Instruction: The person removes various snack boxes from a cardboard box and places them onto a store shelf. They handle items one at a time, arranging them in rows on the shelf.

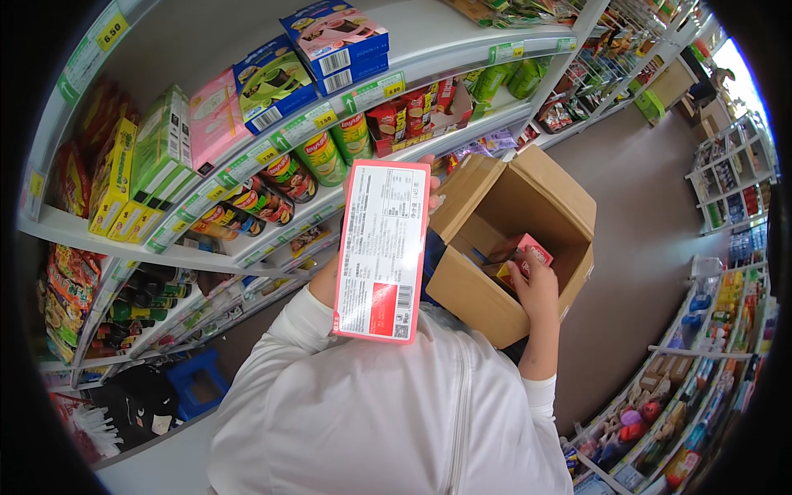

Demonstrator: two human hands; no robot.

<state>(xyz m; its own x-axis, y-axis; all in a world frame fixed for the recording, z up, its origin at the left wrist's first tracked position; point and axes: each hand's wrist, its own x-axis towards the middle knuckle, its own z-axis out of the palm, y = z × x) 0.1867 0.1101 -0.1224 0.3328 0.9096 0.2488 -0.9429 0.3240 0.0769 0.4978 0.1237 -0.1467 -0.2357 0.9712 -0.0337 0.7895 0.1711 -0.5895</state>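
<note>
My left hand [435,185] holds up a pink snack box [383,247], its printed back face towards me; most of the hand is hidden behind it, with fingertips showing at the right edge. My right hand [537,281] reaches over the near side of an open cardboard carton [476,297], its fingers on a small red box [533,252] inside. Beside that red box, deeper in the carton, lies a yellow package [502,272], partly covered. Whether the fingers are closed firmly on the red box is hard to tell.
A store shelf [433,55] with blue boxes [337,43], a pink box [216,117] and green boxes [162,145] runs along the left. Chip canisters [322,158] stand below. A blue plastic stool [198,380] is lower left. More stocked shelves [680,352] line the aisle's right.
</note>
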